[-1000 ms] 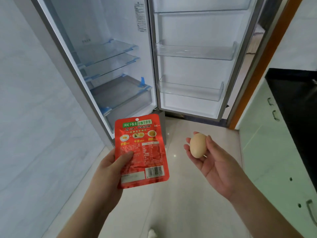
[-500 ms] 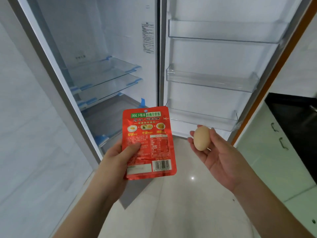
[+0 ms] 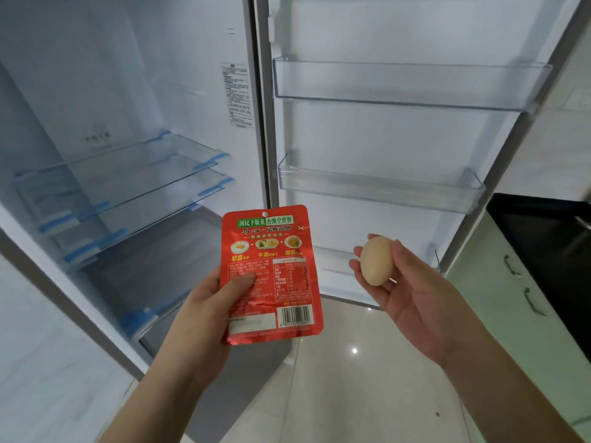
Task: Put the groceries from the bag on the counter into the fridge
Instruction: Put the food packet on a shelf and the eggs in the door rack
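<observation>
Neither item is stowed yet: the left hand (image 3: 204, 302) pinches a flat red foil food packet (image 3: 271, 273) and the right hand (image 3: 412, 295) cradles a beige egg (image 3: 377, 260), both held before the open white fridge's (image 3: 134, 91) bare glass shelves (image 3: 144, 174).

A red foil packet (image 3: 271, 276) was seen, printed with a green banner of white characters, yellow and white food pictures, a white label and a black barcode on white. Right of the packet, a pale tan egg (image 3: 376, 261) was shown. Behind the packet, the fridge (image 3: 367, 135) was lined in white, with clear glass shelves (image 3: 140, 174) clipped in blue and clear door bins (image 3: 380, 188). Far right of the packet, pale green cabinets (image 3: 524, 302) were topped by a black counter (image 3: 550, 238).
</observation>
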